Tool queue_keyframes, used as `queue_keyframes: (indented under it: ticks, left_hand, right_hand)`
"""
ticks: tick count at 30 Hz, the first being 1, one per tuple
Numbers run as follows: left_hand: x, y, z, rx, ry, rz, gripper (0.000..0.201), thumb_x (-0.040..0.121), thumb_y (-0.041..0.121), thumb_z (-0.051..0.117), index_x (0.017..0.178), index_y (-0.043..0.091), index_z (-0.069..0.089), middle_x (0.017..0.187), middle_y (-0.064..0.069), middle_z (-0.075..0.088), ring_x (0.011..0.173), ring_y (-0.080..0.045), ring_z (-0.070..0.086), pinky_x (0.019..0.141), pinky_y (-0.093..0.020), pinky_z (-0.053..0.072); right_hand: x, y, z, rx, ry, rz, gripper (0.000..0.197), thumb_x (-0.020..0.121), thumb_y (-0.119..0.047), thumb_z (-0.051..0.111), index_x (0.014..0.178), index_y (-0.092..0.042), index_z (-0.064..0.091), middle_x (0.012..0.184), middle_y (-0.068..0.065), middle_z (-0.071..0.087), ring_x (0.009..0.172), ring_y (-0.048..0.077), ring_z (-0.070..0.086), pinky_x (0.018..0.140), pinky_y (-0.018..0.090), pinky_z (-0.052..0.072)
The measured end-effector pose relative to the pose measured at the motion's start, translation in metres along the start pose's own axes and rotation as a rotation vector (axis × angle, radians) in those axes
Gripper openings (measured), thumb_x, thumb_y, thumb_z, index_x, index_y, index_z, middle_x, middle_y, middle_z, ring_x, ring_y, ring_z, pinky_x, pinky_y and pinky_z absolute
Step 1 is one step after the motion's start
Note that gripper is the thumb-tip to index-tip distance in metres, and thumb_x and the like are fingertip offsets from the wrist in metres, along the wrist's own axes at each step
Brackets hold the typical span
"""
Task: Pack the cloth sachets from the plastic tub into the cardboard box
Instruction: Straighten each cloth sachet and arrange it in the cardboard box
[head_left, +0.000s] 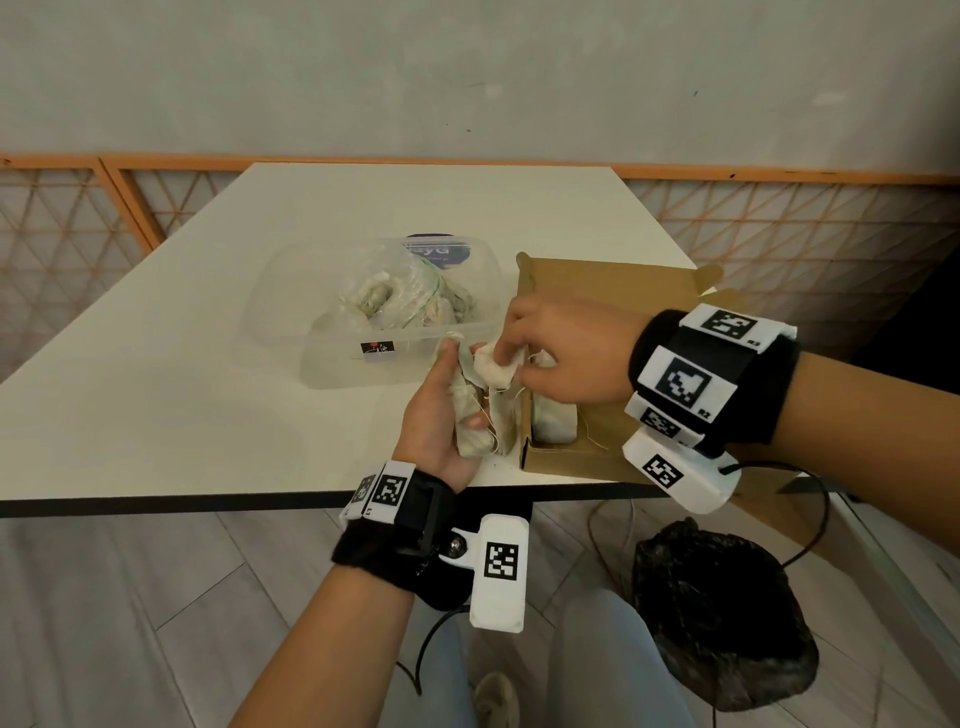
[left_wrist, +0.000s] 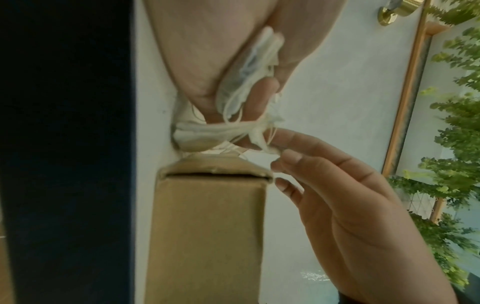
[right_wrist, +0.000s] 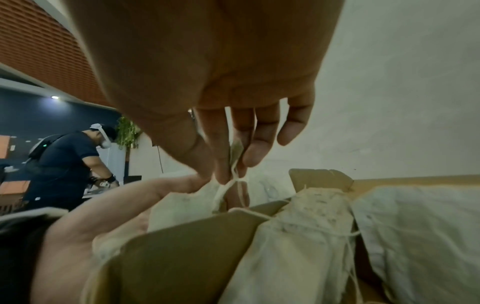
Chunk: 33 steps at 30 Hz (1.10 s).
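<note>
Sachet bundle (head_left: 470, 410) is clutched in left hand (head_left: 441, 415) beside cardboard box (head_left: 613, 291) so one sachet (head_left: 496, 366) can be pinched & peeled off by right hand (head_left: 566, 353) fingers (head_left: 511, 325) for packing.

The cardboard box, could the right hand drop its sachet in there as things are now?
Probably yes. The right hand pinches a sachet just beside the cardboard box, whose top is open. Sachets already lie inside near the front, but bare floor shows behind, and the left hand stays outside the box.
</note>
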<state>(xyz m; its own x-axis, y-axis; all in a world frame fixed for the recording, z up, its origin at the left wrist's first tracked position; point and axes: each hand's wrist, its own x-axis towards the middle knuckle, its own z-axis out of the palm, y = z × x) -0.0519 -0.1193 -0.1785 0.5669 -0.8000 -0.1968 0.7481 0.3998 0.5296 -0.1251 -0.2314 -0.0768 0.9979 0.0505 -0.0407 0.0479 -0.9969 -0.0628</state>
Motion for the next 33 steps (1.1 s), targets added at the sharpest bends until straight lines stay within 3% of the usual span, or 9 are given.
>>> queue_keyframes:
  ticks: [5,9,13,16,19,21,25,28,33]
  left_hand:
    - [-0.006,0.001,0.007,-0.103,-0.019,-0.001,0.044,0.1,0.045,0.032,0.098,0.009,0.058,0.064,-0.006,0.064,0.04,-0.013,0.058,0.037,-0.019,0.046]
    - [-0.008,0.002,0.009,-0.105,-0.026,-0.007,0.045,0.099,0.045,0.034,0.103,0.009,0.06,0.073,-0.009,0.068,0.06,-0.018,0.068,0.051,-0.026,0.055]
    - [-0.007,0.001,0.008,-0.14,-0.023,-0.038,0.043,0.1,0.044,0.033,0.096,0.01,0.058,0.063,-0.007,0.064,0.041,-0.014,0.06,0.037,-0.02,0.047]
    - [-0.004,0.001,0.004,-0.121,-0.004,-0.023,0.041,0.099,0.044,0.037,0.107,0.011,0.059,0.089,-0.008,0.066,0.072,-0.017,0.067,0.057,-0.025,0.055]
    - [-0.001,0.002,0.0,-0.121,0.032,-0.043,0.039,0.097,0.045,0.041,0.11,0.013,0.059,0.097,-0.007,0.064,0.093,-0.018,0.059,0.083,-0.025,0.047]
    - [0.001,0.002,-0.003,-0.125,0.038,-0.049,0.037,0.095,0.045,0.044,0.107,0.013,0.058,0.099,-0.005,0.061,0.092,-0.016,0.056,0.081,-0.024,0.045]
    - [0.006,0.001,-0.009,-0.116,0.034,-0.006,0.034,0.094,0.042,0.045,0.101,0.011,0.056,0.107,-0.003,0.055,0.092,-0.018,0.061,0.077,-0.032,0.056]
    - [0.007,-0.001,-0.011,-0.133,0.022,-0.002,0.034,0.096,0.044,0.043,0.095,0.013,0.055,0.092,-0.005,0.06,0.068,-0.016,0.065,0.051,-0.022,0.055]
    - [0.005,-0.001,-0.009,-0.106,0.014,0.031,0.039,0.098,0.045,0.037,0.094,0.013,0.059,0.078,-0.004,0.067,0.058,-0.012,0.064,0.045,-0.016,0.049]
  right_hand:
    - [0.003,-0.012,0.006,-0.186,-0.086,-0.067,0.046,0.083,-0.045,0.059,0.122,-0.022,0.057,0.118,-0.003,0.048,0.112,0.018,0.044,0.098,0.04,0.032]
    - [0.006,-0.016,0.007,-0.225,-0.098,-0.087,0.035,0.084,-0.045,0.058,0.112,-0.024,0.059,0.115,-0.005,0.049,0.111,0.016,0.044,0.097,0.039,0.032]
    - [0.01,-0.013,0.006,-0.155,-0.062,-0.096,0.017,0.087,-0.036,0.055,0.094,-0.023,0.064,0.105,-0.007,0.054,0.108,0.015,0.047,0.086,0.033,0.028]
    - [0.01,-0.01,0.004,-0.104,-0.034,-0.067,0.03,0.082,-0.05,0.058,0.094,-0.023,0.067,0.101,-0.006,0.054,0.102,0.014,0.05,0.084,0.032,0.029]
    - [0.01,-0.015,0.007,-0.139,-0.096,-0.034,0.061,0.066,-0.076,0.048,0.083,-0.021,0.069,0.096,-0.004,0.061,0.095,0.016,0.054,0.087,0.035,0.032]
    - [0.012,-0.019,0.009,-0.197,-0.117,-0.005,0.064,0.066,-0.076,0.045,0.079,-0.018,0.069,0.093,0.001,0.066,0.093,0.019,0.057,0.084,0.036,0.031]
    - [0.018,-0.016,0.008,-0.116,-0.13,0.049,0.029,0.084,-0.041,0.059,0.091,-0.014,0.068,0.096,0.005,0.065,0.091,0.022,0.058,0.076,0.031,0.038]
    - [0.019,-0.013,0.008,0.043,-0.155,0.109,0.021,0.085,-0.024,0.062,0.097,-0.009,0.07,0.103,0.006,0.067,0.094,0.022,0.06,0.074,0.027,0.044]
    - [0.015,-0.005,0.002,0.214,-0.037,0.189,0.014,0.086,-0.02,0.062,0.097,-0.012,0.066,0.068,-0.014,0.049,0.061,0.004,0.047,0.054,0.015,0.034]
